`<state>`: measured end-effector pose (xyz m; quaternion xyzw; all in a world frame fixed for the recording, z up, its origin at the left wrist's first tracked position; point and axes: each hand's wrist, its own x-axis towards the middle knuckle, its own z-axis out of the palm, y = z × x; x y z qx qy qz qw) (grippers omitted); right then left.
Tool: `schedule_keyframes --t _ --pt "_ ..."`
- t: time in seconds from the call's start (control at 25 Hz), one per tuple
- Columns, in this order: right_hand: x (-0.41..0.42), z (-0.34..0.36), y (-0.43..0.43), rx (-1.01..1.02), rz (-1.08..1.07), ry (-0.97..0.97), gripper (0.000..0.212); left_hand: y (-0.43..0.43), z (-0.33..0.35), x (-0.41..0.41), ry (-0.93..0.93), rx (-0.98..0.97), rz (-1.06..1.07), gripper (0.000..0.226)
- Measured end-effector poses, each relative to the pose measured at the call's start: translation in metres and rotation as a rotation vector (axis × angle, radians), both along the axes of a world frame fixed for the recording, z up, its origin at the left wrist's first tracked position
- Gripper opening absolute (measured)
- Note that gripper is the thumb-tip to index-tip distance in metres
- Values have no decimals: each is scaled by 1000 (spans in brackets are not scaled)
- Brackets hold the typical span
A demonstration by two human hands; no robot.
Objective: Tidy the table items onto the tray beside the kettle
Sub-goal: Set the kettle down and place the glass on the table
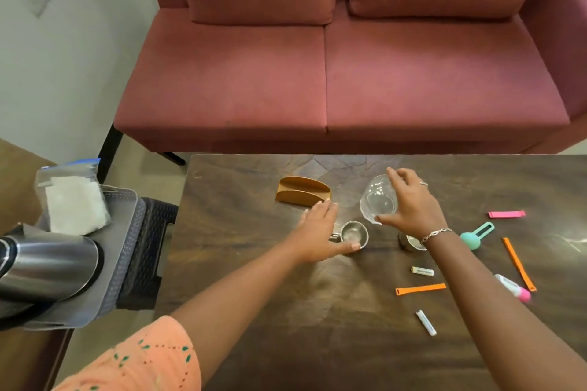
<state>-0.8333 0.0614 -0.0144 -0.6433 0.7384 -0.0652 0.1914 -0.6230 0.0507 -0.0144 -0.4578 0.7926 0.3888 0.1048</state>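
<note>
A clear glass bowl [378, 198] is tilted above the dark wooden table [254, 279], held in my right hand [409, 203]. My left hand [320, 232] lies flat with fingers apart, its thumb touching the rim of a small steel cup [354, 234]. A second steel cup [409, 243] is partly hidden under my right wrist. An orange wooden holder [303, 190] stands just beyond my left hand. The grey tray [127, 232] sits at the left beside the steel kettle [47, 267], with a plastic bag of white material [73, 200] on it.
On the table's right lie a pink clip [506, 214], a teal scoop [475, 236], two orange strips [421, 289] [519, 263], a pink-capped tube [513, 288] and two small white tubes [422, 271] [426, 322]. A pink sofa [333, 73] stands behind the table. A dark woven stool [149, 247] supports the tray.
</note>
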Motion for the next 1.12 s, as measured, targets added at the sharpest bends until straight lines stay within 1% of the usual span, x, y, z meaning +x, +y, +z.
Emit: schedule_keyframes --t 0.16,0.32,0.4,0.52,0.68,0.88,0.96,1.12 --pt "-21 -40 -27 68 -50 14 97 -17 -22 -9 -147 -159 -125 96" --pt "-28 -71 -48 127 -62 25 95 -28 -35 -7 -192 -237 -164 95" --pt "-28 -81 -56 145 -72 22 92 -30 -39 -5 -200 -241 -155 94" --pt "-28 -92 -62 145 -107 -9 83 -31 -44 -2 -213 -230 -129 93" --pt "-31 -103 -65 156 -121 -24 80 -32 -47 -2 -208 -228 -106 92" --pt "-33 -114 -60 125 -165 -47 71 -31 -50 3 -205 -236 -90 90" --pt "-35 -116 -61 123 -176 -51 75 -30 -51 6 -207 -239 -84 90" --pt "-33 -115 -63 180 -172 -40 93 -26 -51 9 -232 -225 -78 90"
